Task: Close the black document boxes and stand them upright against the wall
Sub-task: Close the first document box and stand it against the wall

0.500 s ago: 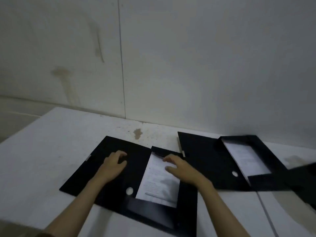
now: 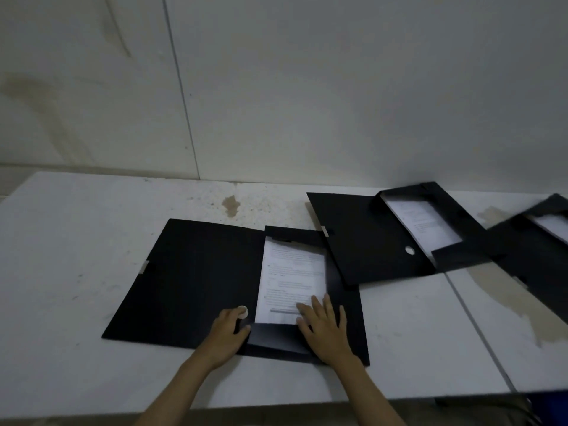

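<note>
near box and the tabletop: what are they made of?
Near box: looks like thin matte black plastic or coated board; its cover lies flat with crisp fold lines. Tabletop: pale, dull, hard panels, possibly laminate or painted board; stained, with a seam on the right.

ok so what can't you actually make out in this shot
Head view only:
- Third document box: cut off by the right edge.
- Text on the papers: too small and dim to read.
- Right hand covers the page's lower corner.
- Left hand partly covers the finger hole.
</note>
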Demonstrator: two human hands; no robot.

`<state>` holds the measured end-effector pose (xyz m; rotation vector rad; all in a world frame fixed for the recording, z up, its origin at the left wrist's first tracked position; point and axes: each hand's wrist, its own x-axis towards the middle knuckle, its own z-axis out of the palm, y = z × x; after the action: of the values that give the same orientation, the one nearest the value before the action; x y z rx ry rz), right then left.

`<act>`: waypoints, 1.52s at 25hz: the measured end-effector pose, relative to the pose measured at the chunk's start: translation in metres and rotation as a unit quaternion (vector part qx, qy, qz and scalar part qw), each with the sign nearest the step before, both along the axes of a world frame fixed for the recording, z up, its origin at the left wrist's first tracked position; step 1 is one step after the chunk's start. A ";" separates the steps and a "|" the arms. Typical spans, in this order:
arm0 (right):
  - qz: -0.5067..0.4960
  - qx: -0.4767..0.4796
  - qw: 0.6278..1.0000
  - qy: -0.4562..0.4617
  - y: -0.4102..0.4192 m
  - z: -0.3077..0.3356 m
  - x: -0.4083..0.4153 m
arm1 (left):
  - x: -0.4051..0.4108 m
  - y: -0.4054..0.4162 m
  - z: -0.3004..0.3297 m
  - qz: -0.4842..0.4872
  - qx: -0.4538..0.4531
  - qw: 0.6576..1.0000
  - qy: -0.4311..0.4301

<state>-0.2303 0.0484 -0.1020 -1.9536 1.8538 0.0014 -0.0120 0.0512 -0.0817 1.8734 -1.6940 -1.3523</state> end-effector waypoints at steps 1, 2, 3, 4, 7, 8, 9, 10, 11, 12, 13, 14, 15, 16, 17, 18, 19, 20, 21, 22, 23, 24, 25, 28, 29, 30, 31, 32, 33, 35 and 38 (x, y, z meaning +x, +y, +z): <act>-0.004 -0.003 1.000 0.002 -0.001 -0.002 0.000 | -0.003 0.000 0.000 0.008 -0.004 1.000 0.000; -0.007 -0.016 1.000 0.007 -0.001 -0.002 0.000 | -0.005 -0.001 0.000 0.011 -0.007 1.000 -0.004; 0.003 -0.025 0.999 0.024 0.000 -0.002 0.000 | -0.008 -0.001 0.001 0.009 -0.008 1.000 -0.013; 0.004 -0.012 0.999 0.050 0.000 0.000 0.000 | -0.010 -0.002 0.001 0.002 -0.006 1.000 -0.026; 0.014 0.031 0.996 0.078 0.001 -0.013 0.000 | -0.020 -0.005 0.003 0.003 0.007 0.999 -0.037; 0.015 0.028 0.997 0.072 0.000 -0.016 0.000 | -0.024 -0.006 0.004 0.018 0.015 1.000 -0.018; 0.015 0.020 0.997 0.071 0.000 -0.015 0.001 | -0.027 -0.008 0.006 0.036 0.022 0.999 0.005; 0.018 0.011 0.997 0.072 0.000 -0.014 0.002 | -0.030 -0.010 0.007 0.052 0.024 0.998 0.025; 0.020 0.004 0.997 0.077 0.000 -0.015 0.002 | -0.032 -0.013 0.007 0.065 0.025 0.997 0.033; 0.024 0.006 0.997 0.079 0.000 -0.015 0.003 | -0.034 -0.016 0.006 0.072 0.024 0.997 0.026; 0.029 0.004 0.996 0.085 0.001 -0.015 0.004 | -0.035 -0.019 0.004 0.072 0.022 0.997 0.006; 0.030 -0.004 0.996 0.085 0.002 -0.017 0.004 | -0.036 -0.022 0.002 0.069 0.017 0.997 -0.021; 0.032 -0.012 0.996 0.088 0.003 -0.018 0.005 | -0.036 -0.025 -0.002 0.064 0.012 0.997 -0.048; 0.034 -0.017 0.995 0.091 0.003 -0.020 0.003 | -0.036 -0.027 -0.005 0.061 0.007 0.996 -0.066; 0.037 -0.021 0.996 0.083 0.003 -0.021 0.003 | -0.036 -0.028 -0.010 0.060 0.001 0.995 -0.075; 0.040 -0.019 0.996 0.072 0.002 -0.022 0.002 | -0.034 -0.028 -0.014 0.062 -0.005 0.995 -0.078; 0.043 -0.010 0.997 0.063 0.002 -0.020 0.000 | -0.033 -0.028 -0.017 0.068 -0.012 0.994 -0.079; 0.051 -0.012 0.996 0.071 0.003 -0.015 -0.004 | -0.031 -0.028 -0.019 0.076 -0.019 0.994 -0.079; 0.072 -0.001 0.995 0.070 0.004 -0.008 -0.010 | -0.031 -0.028 -0.020 0.084 -0.026 0.993 -0.079; 0.104 -0.009 0.993 0.054 0.006 -0.004 -0.014 | -0.031 -0.027 -0.022 0.091 -0.032 0.992 -0.077; 0.147 -0.018 0.988 0.050 0.005 -0.005 -0.017 | -0.031 -0.026 -0.022 0.097 -0.040 0.992 -0.071; 0.171 -0.027 0.984 0.045 0.004 -0.003 -0.020 | -0.032 -0.024 -0.023 0.105 -0.051 0.991 -0.063; 0.173 -0.029 0.983 0.053 0.005 -0.005 -0.022 | -0.034 -0.022 -0.023 0.115 -0.071 0.989 -0.056; 0.175 -0.057 0.983 0.006 0.002 -0.008 -0.031 | -0.030 -0.012 -0.024 0.167 -0.151 0.971 -0.082; 0.179 -0.053 0.982 -0.005 0.000 -0.009 -0.035 | -0.024 -0.009 -0.026 0.181 -0.167 0.963 -0.110; 0.177 -0.045 0.983 -0.007 -0.003 -0.005 -0.041 | -0.016 -0.005 -0.029 0.189 -0.171 0.956 -0.147; 0.182 -0.029 0.983 0.006 -0.006 -0.005 -0.048 | -0.006 -0.001 -0.033 0.194 -0.162 0.949 -0.188; 0.175 -0.010 0.984 0.004 -0.008 -0.001 -0.052 | 0.005 0.003 -0.036 0.202 -0.142 0.943 -0.222; 0.164 0.011 0.986 -0.004 -0.010 -0.001 -0.057 | 0.016 0.007 -0.039 0.211 -0.120 0.938 -0.248; 0.162 0.043 0.986 -0.021 -0.011 0.004 -0.060 | 0.036 0.014 -0.040 0.231 -0.068 0.928 -0.284; 0.164 0.063 0.984 -0.007 -0.013 0.006 -0.060 | 0.062 0.016 -0.035 0.287 0.025 0.916 -0.278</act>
<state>-0.2907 0.0351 -0.0960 -2.1372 1.4654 0.1999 0.0497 0.0677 -0.1167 2.6745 -1.1270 -0.6676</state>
